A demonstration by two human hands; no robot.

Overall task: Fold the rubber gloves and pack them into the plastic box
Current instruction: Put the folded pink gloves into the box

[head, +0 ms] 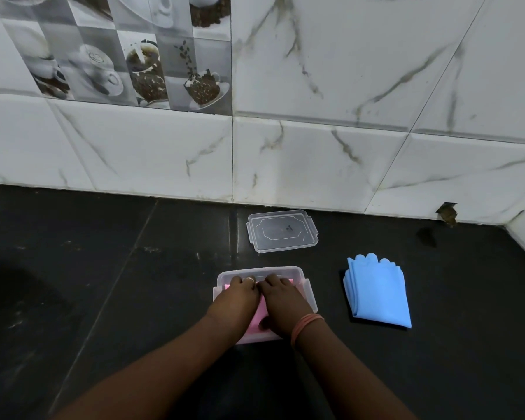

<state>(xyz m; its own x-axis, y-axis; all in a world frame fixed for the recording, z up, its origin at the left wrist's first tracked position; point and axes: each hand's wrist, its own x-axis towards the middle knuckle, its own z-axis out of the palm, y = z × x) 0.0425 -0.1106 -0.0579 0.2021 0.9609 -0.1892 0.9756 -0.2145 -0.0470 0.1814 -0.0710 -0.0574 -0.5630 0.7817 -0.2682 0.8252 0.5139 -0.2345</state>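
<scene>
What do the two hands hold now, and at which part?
Both the left hand and the right hand press on the pink glove inside the plastic box; whether fingers grip it cannot be told.

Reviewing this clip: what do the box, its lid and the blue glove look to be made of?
Box: translucent, frosted plastic by the look; the pink glove shows through its wall.
Lid: clear, glossy plastic; the dark counter shows through, with moulded ridges.
Blue glove: probably thin rubber, matte; it lies folded in soft layers with scalloped fingertips.
</scene>
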